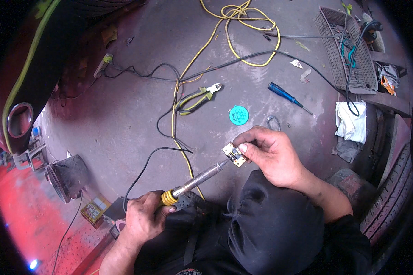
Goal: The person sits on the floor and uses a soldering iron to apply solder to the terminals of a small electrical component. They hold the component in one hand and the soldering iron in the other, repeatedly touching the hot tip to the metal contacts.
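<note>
My left hand (145,214) is wrapped round the yellow handle of a soldering iron (198,179). The iron slants up to the right, its tip touching or very close to a small cream-coloured electrical part (234,154) with dark and metal pieces in its middle. Between thumb and fingers, my right hand (276,153) pinches that part by its right side, above my dark-clothed knee. Just beyond it on the floor lie a round turquoise tin (238,115) and a small loop of thin wire (273,122).
Cutting pliers (200,99) and a blue screwdriver (289,97) lie ahead on the floor. A yellow cable (174,120) and black cords run between them and me. A plastic basket (348,55) of tools stands far right, above a white cloth (351,121). A tyre (392,192) is at right.
</note>
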{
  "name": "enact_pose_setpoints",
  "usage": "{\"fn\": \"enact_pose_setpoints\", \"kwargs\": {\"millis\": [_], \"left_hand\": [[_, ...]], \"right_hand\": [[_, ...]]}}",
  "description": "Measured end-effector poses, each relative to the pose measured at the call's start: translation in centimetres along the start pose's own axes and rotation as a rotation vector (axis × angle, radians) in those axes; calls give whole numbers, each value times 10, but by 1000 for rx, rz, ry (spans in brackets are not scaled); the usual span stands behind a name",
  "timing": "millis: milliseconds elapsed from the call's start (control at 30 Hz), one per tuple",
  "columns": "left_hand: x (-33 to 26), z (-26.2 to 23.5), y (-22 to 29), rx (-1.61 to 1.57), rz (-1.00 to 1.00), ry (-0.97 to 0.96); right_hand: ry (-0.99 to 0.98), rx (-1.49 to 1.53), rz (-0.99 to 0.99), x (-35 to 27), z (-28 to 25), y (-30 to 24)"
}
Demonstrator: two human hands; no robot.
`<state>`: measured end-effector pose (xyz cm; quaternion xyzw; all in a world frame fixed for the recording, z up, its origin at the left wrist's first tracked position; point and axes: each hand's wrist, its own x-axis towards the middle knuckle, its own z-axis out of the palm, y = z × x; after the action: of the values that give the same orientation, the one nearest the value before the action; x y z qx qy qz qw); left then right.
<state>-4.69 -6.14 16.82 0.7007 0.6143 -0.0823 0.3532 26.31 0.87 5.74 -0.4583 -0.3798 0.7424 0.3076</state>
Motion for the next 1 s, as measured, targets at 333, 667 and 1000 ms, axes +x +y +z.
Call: {"fn": "enact_pose_setpoints", "kwargs": {"millis": [333, 667, 1000], "left_hand": [[1, -2, 1, 26, 0, 3], [0, 0, 1, 19, 14, 18], [2, -2, 3, 15, -20, -3]], "right_hand": [[-32, -48, -36, 0, -1, -1], [-10, 5, -3, 0, 0, -1], [-25, -73, -43, 1, -2, 1]]}}
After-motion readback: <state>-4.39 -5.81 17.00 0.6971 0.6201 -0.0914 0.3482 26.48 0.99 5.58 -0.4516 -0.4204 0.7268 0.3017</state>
